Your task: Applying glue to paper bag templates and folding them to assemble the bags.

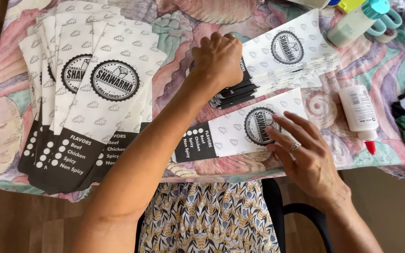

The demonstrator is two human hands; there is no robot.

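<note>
Head cam: L hand (219, 58) fist-closed on unglued stack (277, 70); R hand (301, 150) flat, pressing one bag (240, 133); finished pile (85, 93) approx. half done.

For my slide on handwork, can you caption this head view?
Right hand flattens a printed paper bag; left hand rests on the unfolded stack, glue bottle alongside.
</note>
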